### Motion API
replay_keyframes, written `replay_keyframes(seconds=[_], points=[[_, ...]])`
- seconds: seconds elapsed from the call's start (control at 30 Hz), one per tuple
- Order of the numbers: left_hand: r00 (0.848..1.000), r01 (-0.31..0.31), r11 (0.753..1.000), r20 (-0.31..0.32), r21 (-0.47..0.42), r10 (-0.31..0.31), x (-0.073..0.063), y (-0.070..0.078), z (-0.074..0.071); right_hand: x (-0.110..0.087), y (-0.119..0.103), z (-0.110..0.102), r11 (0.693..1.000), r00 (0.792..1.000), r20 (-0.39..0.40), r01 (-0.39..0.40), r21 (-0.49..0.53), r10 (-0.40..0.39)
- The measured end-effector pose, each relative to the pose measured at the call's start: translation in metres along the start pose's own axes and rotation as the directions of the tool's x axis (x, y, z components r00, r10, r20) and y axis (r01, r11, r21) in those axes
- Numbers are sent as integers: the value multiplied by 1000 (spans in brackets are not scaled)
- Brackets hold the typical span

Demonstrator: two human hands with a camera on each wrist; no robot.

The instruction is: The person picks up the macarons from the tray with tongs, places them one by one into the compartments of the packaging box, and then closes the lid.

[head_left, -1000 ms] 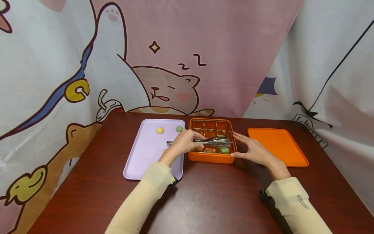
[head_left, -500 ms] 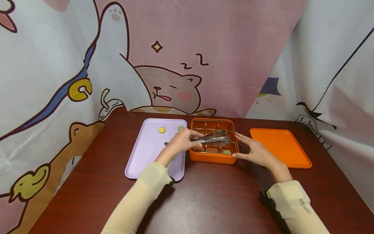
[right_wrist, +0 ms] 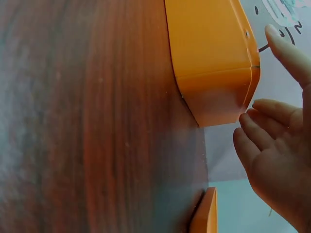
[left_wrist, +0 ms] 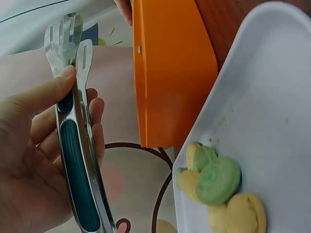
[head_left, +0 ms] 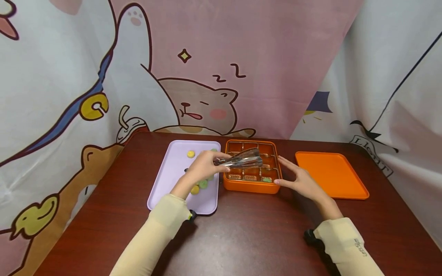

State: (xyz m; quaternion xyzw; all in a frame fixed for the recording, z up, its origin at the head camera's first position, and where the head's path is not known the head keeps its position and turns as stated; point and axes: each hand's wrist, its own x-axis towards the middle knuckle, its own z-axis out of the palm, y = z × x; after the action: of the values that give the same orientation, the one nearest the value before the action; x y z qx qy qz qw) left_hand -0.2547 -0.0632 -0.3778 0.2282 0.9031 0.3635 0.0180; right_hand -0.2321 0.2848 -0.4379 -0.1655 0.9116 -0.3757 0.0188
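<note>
My left hand point(head_left: 202, 168) grips metal food tongs point(head_left: 244, 158) with dark green handle inlays point(left_wrist: 78, 174); the thumb presses one arm, fingers behind the other. Slightly spread, their tips hang above an orange divided box point(head_left: 252, 187), and I see nothing between them. Green pieces lie in the box's front-right compartment, and brown ridged ones sit in other compartments. Straight fingers of my right hand point(head_left: 303, 182) are at the box's right side, thumb by its front corner. Under the left hand, a lilac tray point(head_left: 167, 176) bears round green point(left_wrist: 219, 179) and yellow cookies point(left_wrist: 246, 213), partly hidden.
An orange lid or flat tray point(head_left: 329, 174) lies to the right of the box. One yellow cookie point(head_left: 191, 153) sits near the lilac tray's back edge. Dark wooden table point(head_left: 248, 234) spreads in front, and a printed curtain point(head_left: 276, 69) hangs behind.
My left hand and the tongs have drawn back leftward from over the box toward the lilac tray, uncovering cookies there. The right hand has stayed beside the box.
</note>
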Motion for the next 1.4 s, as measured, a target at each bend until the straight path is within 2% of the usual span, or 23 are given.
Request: replay_keyframes(seconds=[0.13,0.3,0.5,0.73,1.13,1.27,1.4], points=[[1000,-3,1000,-18,-20,3,-6,-6,-6,0,0,4,1000,1000,-3,-19,24,19],[1000,13,999,-7,-43,-14,-12,-13,-12,-1,-1,6,999,999,-21,-38,20,38],[1000,9,997,-24,-71,-11,-18,-21,-17,1,-4,10,1000,998,-67,-17,18,18],[999,-7,994,-50,-110,1,-28,-28,-26,3,-2,12,999,999,-50,-9,38,11],[996,50,993,-72,-111,-58,-48,-45,-44,6,0,7,1000,1000,-21,1,0,-1],[993,65,990,-85,-121,-76,-55,-52,-47,6,-3,6,1000,1000,-19,1,-21,-1],[992,92,987,-69,-130,-102,-62,-59,-48,4,-3,7,1000,1000,-15,-1,-8,1]])
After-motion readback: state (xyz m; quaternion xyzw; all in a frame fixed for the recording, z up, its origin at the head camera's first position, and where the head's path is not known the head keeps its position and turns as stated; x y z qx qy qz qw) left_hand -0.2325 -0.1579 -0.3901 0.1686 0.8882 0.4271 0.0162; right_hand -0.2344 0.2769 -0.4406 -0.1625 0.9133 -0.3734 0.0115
